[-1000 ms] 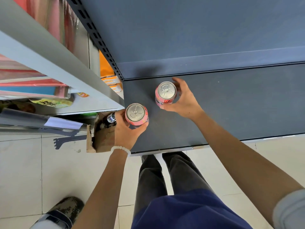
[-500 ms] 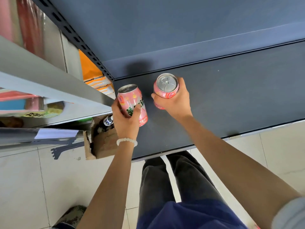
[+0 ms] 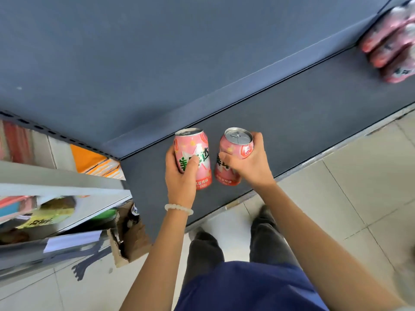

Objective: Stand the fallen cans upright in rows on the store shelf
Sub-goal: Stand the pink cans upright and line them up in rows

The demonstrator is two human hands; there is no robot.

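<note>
Cans in hand: two pink soda cans, side by side, just apart, over the left part of the dark grey shelf [image 3: 303, 113].
Left hand [image 3: 179, 173]: wrapped around the left can [image 3: 196, 153], thumb across the label; a white bead bracelet [image 3: 178, 208] on the wrist.
Right hand [image 3: 249, 163]: closed around the right can [image 3: 235, 149], which tilts slightly, pull-tab top showing.
Other cans: a blurred pink cluster [image 3: 390, 43] at the shelf's far right — count unclear, cut by the frame edge.
Surface: empty matte shelf board with a back panel.
Room: pale tiled floor [image 3: 359, 187]; a torn cardboard box [image 3: 129, 239] beside a neighbouring rack — contents hard to make out.
Hidden: can bases behind fingers; whether they touch the shelf is unclear.
</note>
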